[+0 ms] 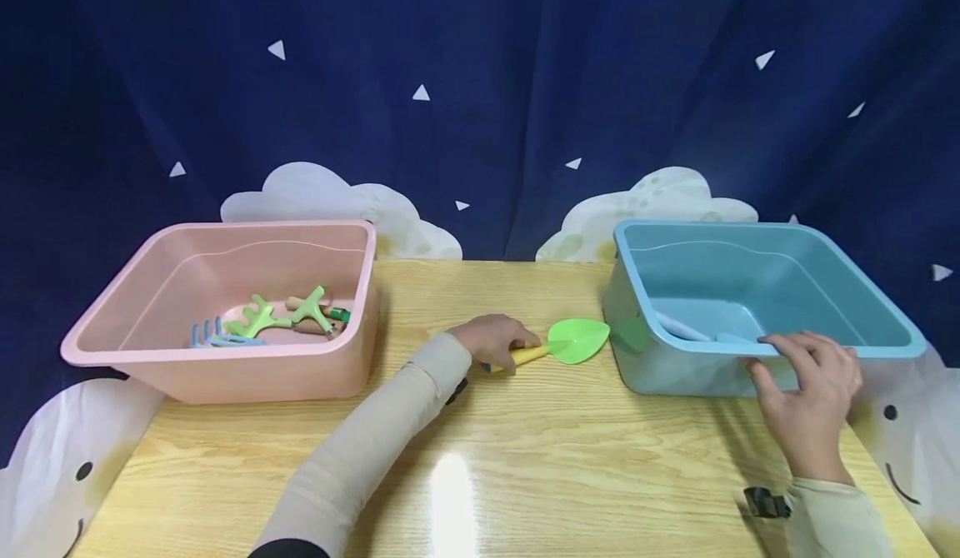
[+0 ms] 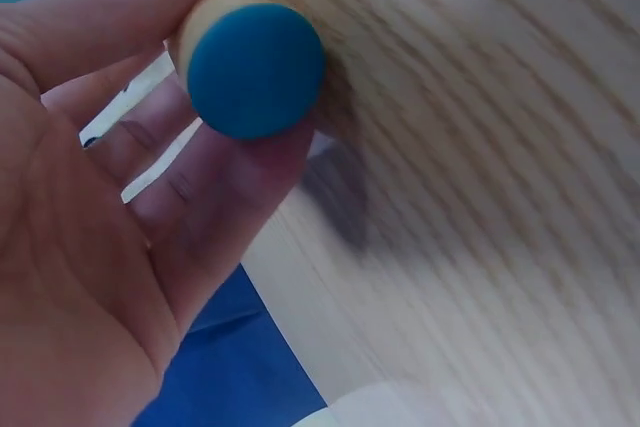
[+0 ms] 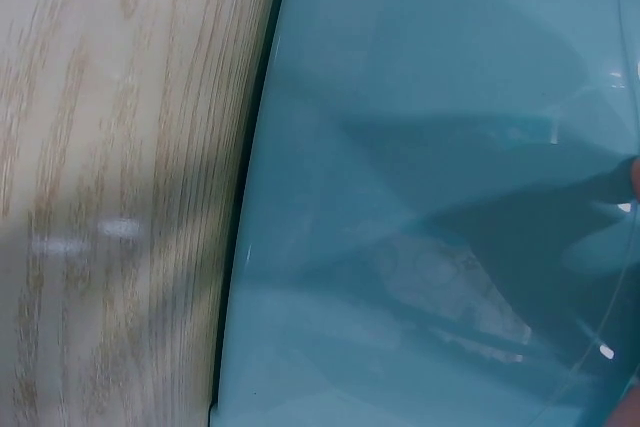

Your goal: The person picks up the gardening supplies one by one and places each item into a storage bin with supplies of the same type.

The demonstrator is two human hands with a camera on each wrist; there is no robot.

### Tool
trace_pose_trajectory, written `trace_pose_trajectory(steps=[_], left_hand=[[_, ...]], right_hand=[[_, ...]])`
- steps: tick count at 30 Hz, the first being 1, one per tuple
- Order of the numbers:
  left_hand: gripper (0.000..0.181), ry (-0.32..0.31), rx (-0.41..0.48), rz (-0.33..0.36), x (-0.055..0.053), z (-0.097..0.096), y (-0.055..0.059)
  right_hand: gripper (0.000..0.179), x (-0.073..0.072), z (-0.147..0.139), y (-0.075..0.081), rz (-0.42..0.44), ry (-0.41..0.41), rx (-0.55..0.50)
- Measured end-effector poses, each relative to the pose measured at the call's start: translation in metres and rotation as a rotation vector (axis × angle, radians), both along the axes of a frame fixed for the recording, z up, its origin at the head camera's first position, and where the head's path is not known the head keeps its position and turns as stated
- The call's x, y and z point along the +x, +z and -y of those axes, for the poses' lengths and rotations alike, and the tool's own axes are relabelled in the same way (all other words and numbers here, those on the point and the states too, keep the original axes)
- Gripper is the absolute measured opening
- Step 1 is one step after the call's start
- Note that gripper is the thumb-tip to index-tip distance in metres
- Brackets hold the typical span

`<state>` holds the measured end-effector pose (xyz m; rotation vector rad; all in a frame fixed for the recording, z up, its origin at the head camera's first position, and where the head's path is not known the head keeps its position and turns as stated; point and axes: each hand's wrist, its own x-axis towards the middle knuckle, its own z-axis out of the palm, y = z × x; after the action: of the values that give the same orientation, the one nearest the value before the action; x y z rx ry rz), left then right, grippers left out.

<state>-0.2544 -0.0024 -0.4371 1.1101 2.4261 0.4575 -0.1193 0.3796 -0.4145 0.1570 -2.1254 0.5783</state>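
Note:
My left hand (image 1: 495, 340) grips a toy shovel by its yellow handle (image 1: 528, 355), low over the table. The green leaf-shaped blade (image 1: 577, 341) points right, toward the blue bin (image 1: 705, 375). In the left wrist view, thumb and fingers pinch the handle near its round blue end cap (image 2: 257, 71). At the blue bin's near rim is my right hand (image 1: 813, 387), fingers over the edge and thumb against the outer wall. Inside that bin, a pale handle (image 1: 681, 327) and a light blue piece (image 1: 733, 339) show behind the rim. The right wrist view is mostly the bin's outer wall (image 3: 400, 77).
On the left stands a pink bin (image 1: 255, 379). It contains a blue rake (image 1: 225, 337), a green rake (image 1: 258, 318) and other small garden tools (image 1: 311, 306). Both bins sit on a wooden table (image 1: 570, 475), with a dark blue curtain (image 1: 480, 83) behind.

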Motion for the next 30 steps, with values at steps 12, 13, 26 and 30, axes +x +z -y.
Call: trace_pose_trajectory(steps=[12, 13, 26, 30], left_hand=[[0.058, -0.043, 0.047, 0.077, 0.001, 0.010, -0.002], [0.060, -0.041, 0.045, 0.078, 0.001, 0.010, -0.002], [0.049, -0.037, 0.017, 0.100, 0.001, 0.006, 0.006], [0.052, -0.036, -0.050, 0.008, 0.004, 0.000, 0.008]], right_hand=[[0.068, -0.002, 0.003, 0.002, -0.013, 0.022, -0.009], [0.068, -0.001, 0.003, 0.002, -0.007, 0.017, -0.003], [0.071, 0.000, 0.000, 0.001, -0.019, 0.006, 0.000], [0.071, 0.000, -0.002, 0.001, -0.027, 0.006, 0.005]])
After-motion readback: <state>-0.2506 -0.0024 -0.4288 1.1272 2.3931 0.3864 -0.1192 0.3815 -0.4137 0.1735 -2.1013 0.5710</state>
